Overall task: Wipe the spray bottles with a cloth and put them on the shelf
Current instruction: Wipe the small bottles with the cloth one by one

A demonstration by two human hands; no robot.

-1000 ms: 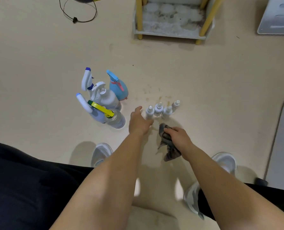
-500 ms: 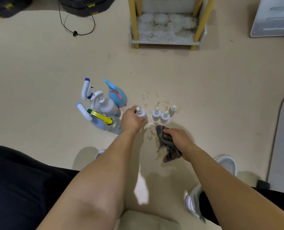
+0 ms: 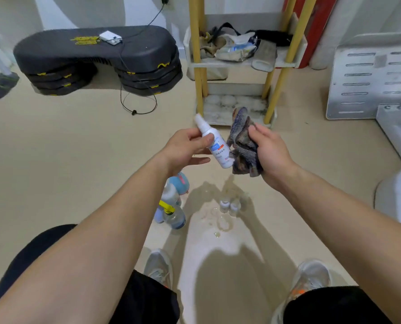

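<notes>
A small white spray bottle (image 3: 214,142) is held in the air above the floor, tilted, its cap up and to the left and its base down to the right. The left hand (image 3: 187,149) grips its neck with thumb and fingers. The right hand (image 3: 268,152) clutches a crumpled grey cloth (image 3: 242,146) touching the bottle's lower side. Below lies smooth beige floor (image 3: 77,164) with wet patches, larger trigger bottles (image 3: 172,206) and small bottles (image 3: 228,205). Beyond stands a yellow-posted shelf (image 3: 235,64).
</notes>
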